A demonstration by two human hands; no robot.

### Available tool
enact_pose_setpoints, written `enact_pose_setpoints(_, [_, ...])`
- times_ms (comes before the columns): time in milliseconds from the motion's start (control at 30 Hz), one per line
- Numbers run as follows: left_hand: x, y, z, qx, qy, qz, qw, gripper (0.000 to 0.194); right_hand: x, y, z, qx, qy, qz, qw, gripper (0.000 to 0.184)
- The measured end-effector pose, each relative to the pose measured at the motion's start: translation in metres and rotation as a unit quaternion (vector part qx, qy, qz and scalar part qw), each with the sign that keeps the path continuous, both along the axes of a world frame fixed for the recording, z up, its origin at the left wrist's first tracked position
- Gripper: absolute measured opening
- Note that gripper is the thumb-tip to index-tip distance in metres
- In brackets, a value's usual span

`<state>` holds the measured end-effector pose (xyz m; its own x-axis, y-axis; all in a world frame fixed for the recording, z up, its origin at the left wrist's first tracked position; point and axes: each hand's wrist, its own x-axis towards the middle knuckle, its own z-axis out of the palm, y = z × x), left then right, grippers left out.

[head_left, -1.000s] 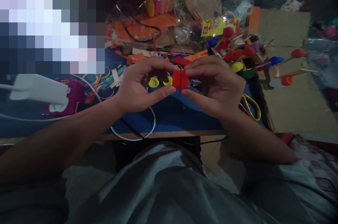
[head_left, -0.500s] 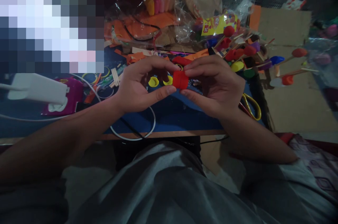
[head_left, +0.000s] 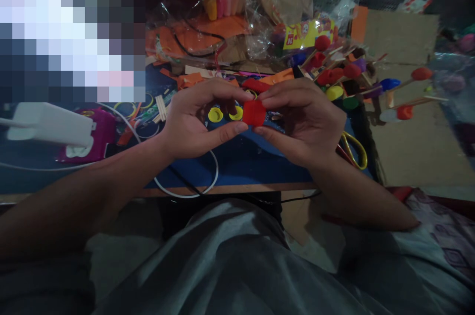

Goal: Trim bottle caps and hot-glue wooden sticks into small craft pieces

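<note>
A small, flat red piece [head_left: 254,113] is pinched between both my hands above the blue tabletop [head_left: 245,171]; its material I cannot make out. My left hand [head_left: 200,117] grips its left edge, thumb below and fingertips above. On the other side, my right hand [head_left: 304,119] holds the right edge in the same way. Two small yellow caps [head_left: 215,114] lie behind the left hand's fingers, one partly covered. Just beyond the fingertips is a ridged red strip [head_left: 256,86].
A white charger [head_left: 50,126] sits in a purple socket block [head_left: 89,134] at left, its cable looping across the table. Yellow-handled scissors [head_left: 354,151] lie by my right wrist. Sticks with coloured balls [head_left: 352,71], cardboard [head_left: 411,132] and plastic wrapping [head_left: 260,28] fill the back and right.
Both hands stay almost in place. The red piece is turned slightly, showing a little wider between the fingers.
</note>
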<state>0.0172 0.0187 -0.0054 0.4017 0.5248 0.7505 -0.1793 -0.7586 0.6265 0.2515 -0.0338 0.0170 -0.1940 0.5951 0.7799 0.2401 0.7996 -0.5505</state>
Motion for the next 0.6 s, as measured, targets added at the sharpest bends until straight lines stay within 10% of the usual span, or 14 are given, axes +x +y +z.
enact_pose_setpoints(600, [0.0014, -0.0055, 0.0083, 0.021, -0.013, 0.006, 1.0, 0.049, -0.0019, -0.0015, 0.0035, 0.017, 0.009, 0.0, 1.0, 0.028])
